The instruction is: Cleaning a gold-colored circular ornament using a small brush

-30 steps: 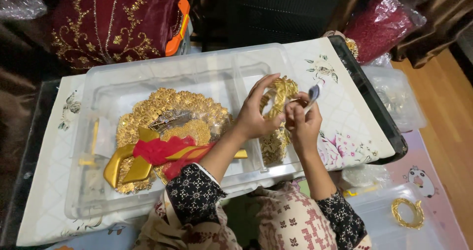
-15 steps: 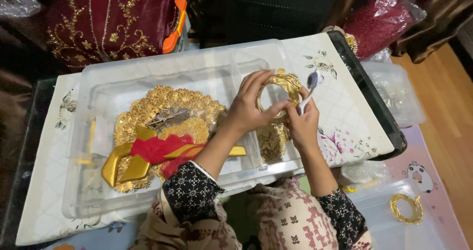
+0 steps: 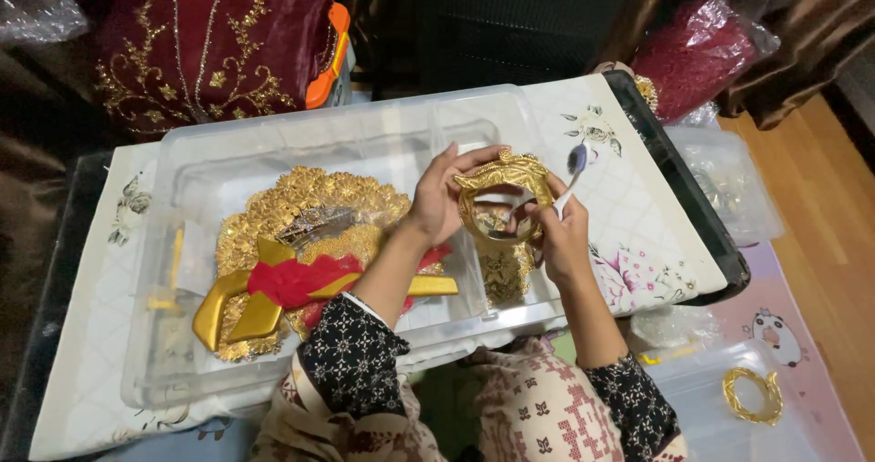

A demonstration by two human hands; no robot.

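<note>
The fingers of the left hand are curling around the rim of a gold ornate ring-shaped ornament, grasping it from the left side and holding it above the clear plastic tray. The right hand is gripping a slim brush-like tool with its fingers clenched on the handle; the tool's tip is pointing up and away, just beside the ornament's right edge.

Below the ornament, more gold pieces are lying in the tray's narrow right compartment. The wide left compartment is holding a gold filigree headpiece with a red cloth lying across it.

The tray is sitting on a white floral cloth covering the counter. A maroon embroidered garment is lying beyond the tray. A gold bangle is resting in a separate clear container at lower right.
</note>
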